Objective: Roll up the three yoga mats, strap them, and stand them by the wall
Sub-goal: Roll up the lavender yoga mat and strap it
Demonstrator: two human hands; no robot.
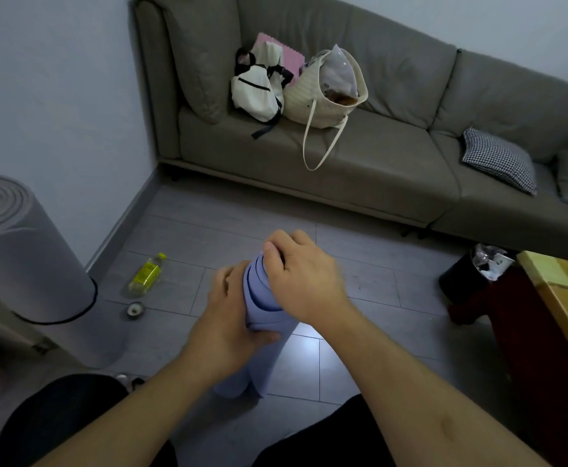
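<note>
— On the grey floor (181, 230), centre: what stands there?
— Lilac yoga mat (262, 338), rolled, upright, lower end on the floor between the person's knees.
— Hands?
— Left hand (232, 311) wraps its side, thumb across the front. Right hand (296, 274) curls over the top end, fingers on the rolled layers.
— Other mats?
— Grey yoga mat (23, 251), rolled, upright beside the left wall (56, 96).

A: What's the person wearing?
B: Arms bare from elbow down, no sleeves in frame. Left hand (232, 318) and right hand (301, 274) bare, no gloves, rings or watch showing.
A: Legs?
B: Black fabric legwear (56, 423) over both knees. Plain, no markings.
</note>
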